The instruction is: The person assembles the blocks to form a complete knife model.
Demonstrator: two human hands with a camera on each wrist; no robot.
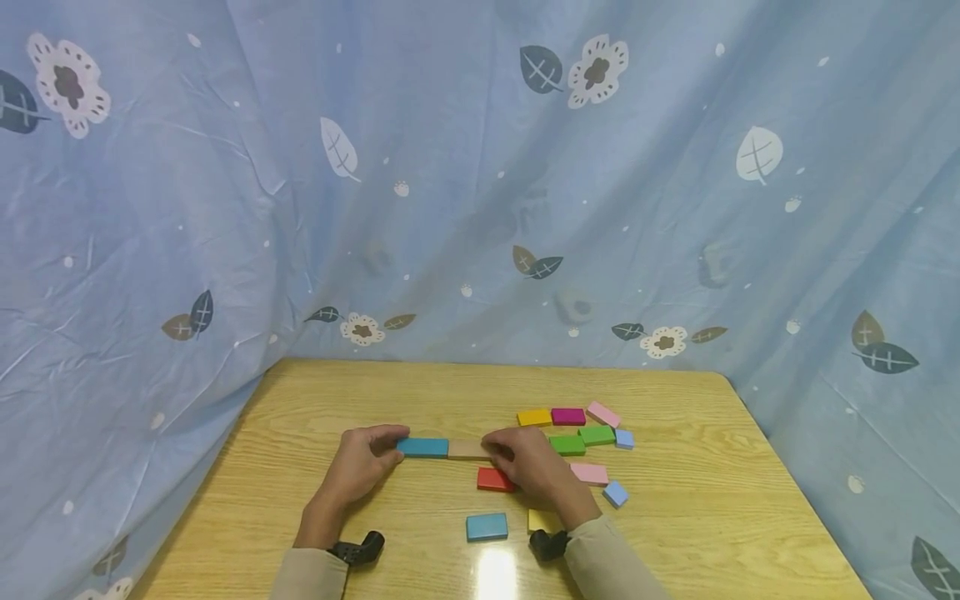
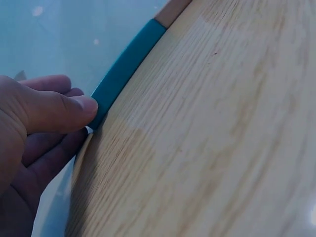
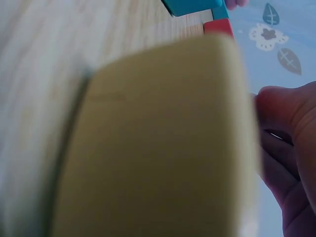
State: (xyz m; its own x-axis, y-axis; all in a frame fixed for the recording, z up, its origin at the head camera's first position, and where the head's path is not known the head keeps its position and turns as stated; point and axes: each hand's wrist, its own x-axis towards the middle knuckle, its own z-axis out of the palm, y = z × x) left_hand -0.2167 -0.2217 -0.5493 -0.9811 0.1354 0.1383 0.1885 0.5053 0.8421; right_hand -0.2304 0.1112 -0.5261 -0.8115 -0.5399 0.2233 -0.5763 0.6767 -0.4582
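Observation:
A blue block (image 1: 423, 448) and a plain wood-coloured block (image 1: 467, 450) lie end to end in a straight row on the table. At the row's left end my left hand (image 1: 360, 462) pinches the blue block between thumb and fingers; the left wrist view shows the thumb (image 2: 85, 106) against its near side. My right hand (image 1: 534, 462) holds the right end of the plain block, its fingertips covering that end. Just below, a red block (image 1: 492, 479) is partly hidden by the right hand. In the right wrist view a yellow block (image 3: 158, 143) blocks the sight of the held end.
Nearer me lie a lighter blue block (image 1: 487, 527) and the yellow block, beside my right wrist. Right of the hand are green blocks (image 1: 567, 446), pink blocks (image 1: 588, 474) and small blue blocks (image 1: 616, 494). Farther back lie orange-yellow (image 1: 535, 417) and magenta (image 1: 568, 417) blocks. A curtain (image 1: 450, 167) surrounds the table.

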